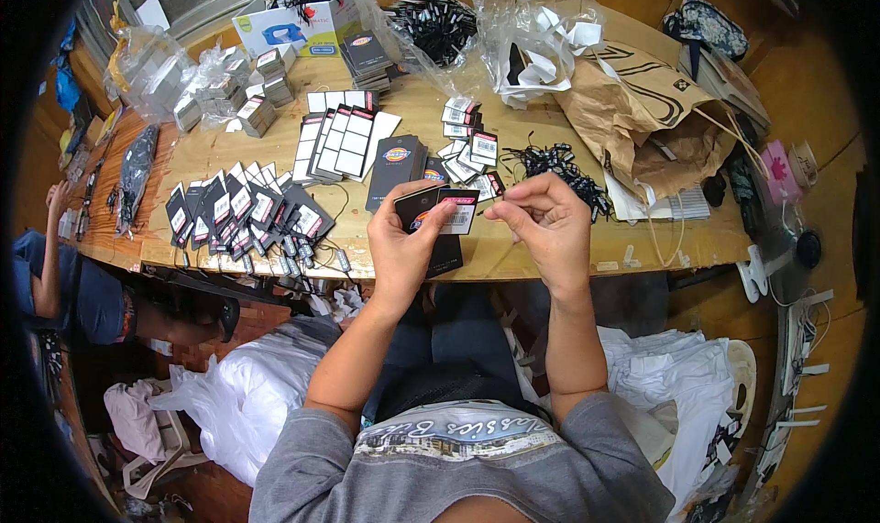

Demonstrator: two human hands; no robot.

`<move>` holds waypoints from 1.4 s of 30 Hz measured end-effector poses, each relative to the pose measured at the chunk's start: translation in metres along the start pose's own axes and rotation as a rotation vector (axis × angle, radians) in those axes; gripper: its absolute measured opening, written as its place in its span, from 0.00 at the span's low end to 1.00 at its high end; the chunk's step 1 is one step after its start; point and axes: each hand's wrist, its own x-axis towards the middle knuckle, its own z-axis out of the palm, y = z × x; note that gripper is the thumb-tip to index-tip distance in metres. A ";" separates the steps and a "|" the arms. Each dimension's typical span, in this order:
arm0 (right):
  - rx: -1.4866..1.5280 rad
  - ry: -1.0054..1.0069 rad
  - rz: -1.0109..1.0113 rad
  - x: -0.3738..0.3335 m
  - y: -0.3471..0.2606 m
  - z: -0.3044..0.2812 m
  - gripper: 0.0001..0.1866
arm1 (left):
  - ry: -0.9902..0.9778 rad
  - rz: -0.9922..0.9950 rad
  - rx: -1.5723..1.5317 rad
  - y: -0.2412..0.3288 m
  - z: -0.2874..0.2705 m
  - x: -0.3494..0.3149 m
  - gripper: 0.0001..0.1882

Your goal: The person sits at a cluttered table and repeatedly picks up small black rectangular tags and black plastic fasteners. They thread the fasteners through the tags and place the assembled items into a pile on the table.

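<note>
Your left hand (403, 248) grips a small stack of black hang tags (438, 209) above the near edge of the table (550, 248); your right hand (545, 220) is pinched shut on a thin black string (486, 209) just beside them. Beyond lie a pile of black strings (559, 170), loose barcode tags (467, 147) and a fanned row of strung tags (247, 216) to your left.

Two black hang tags (438, 209), overlapped, upright, above wooden table edge
</note>
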 end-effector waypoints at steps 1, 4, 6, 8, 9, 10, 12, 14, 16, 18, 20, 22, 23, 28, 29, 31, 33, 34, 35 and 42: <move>-0.034 0.016 -0.041 -0.001 0.004 0.002 0.05 | 0.016 0.034 0.034 -0.001 -0.001 -0.001 0.11; -0.053 0.076 -0.091 -0.002 0.012 0.009 0.04 | 0.025 0.069 0.049 0.002 0.001 -0.003 0.10; -0.033 0.089 -0.098 -0.002 0.015 0.013 0.05 | 0.016 0.101 0.058 0.007 0.004 -0.005 0.09; -0.130 0.084 -0.159 -0.003 0.023 0.013 0.06 | 0.012 0.160 0.082 0.007 0.005 -0.005 0.09; -0.178 0.082 -0.190 -0.004 0.025 0.013 0.06 | 0.008 0.202 0.100 0.004 0.004 -0.004 0.09; -0.211 0.076 -0.182 -0.005 0.024 0.013 0.06 | 0.005 0.245 0.115 0.002 0.003 -0.004 0.09; -0.276 0.065 -0.168 -0.007 0.020 0.014 0.07 | 0.013 0.293 0.153 -0.001 0.002 -0.004 0.08; -0.315 0.094 -0.236 -0.005 0.018 0.015 0.05 | 0.017 0.336 0.191 0.000 0.003 -0.004 0.08; -0.357 0.108 -0.292 -0.003 0.018 0.015 0.04 | 0.024 0.377 0.231 0.003 0.003 -0.005 0.08; -0.402 0.108 -0.333 -0.003 0.019 0.013 0.04 | 0.030 0.405 0.244 0.003 0.003 -0.004 0.08; -0.450 0.085 -0.250 -0.007 0.013 0.014 0.04 | 0.029 0.414 0.264 0.003 0.001 -0.004 0.08; -0.465 0.056 -0.194 -0.009 0.009 0.014 0.04 | 0.014 0.404 0.291 0.004 0.000 -0.006 0.07; -0.456 0.039 -0.180 -0.010 0.008 0.015 0.04 | 0.004 0.457 0.305 0.005 0.001 -0.005 0.08; -0.409 0.018 -0.168 -0.009 0.008 0.015 0.04 | -0.026 0.585 0.379 0.009 0.002 -0.006 0.10; -0.395 0.011 -0.155 -0.008 0.008 0.014 0.04 | -0.042 0.596 0.380 0.008 0.002 -0.006 0.10; -0.352 -0.014 -0.109 -0.008 0.011 0.011 0.03 | -0.075 0.617 0.381 0.007 0.001 -0.006 0.11; -0.295 -0.048 -0.040 -0.008 0.015 0.008 0.04 | -0.112 0.662 0.420 0.007 0.000 -0.006 0.11; -0.293 -0.051 -0.039 -0.008 0.015 0.008 0.04 | -0.130 0.684 0.440 0.007 0.000 -0.006 0.11; -0.291 -0.054 -0.037 -0.007 0.015 0.007 0.03 | -0.141 0.688 0.445 0.007 0.001 -0.007 0.11; -0.235 0.108 -0.173 -0.002 0.032 0.006 0.04 | -0.400 0.493 0.368 0.011 0.000 -0.004 0.17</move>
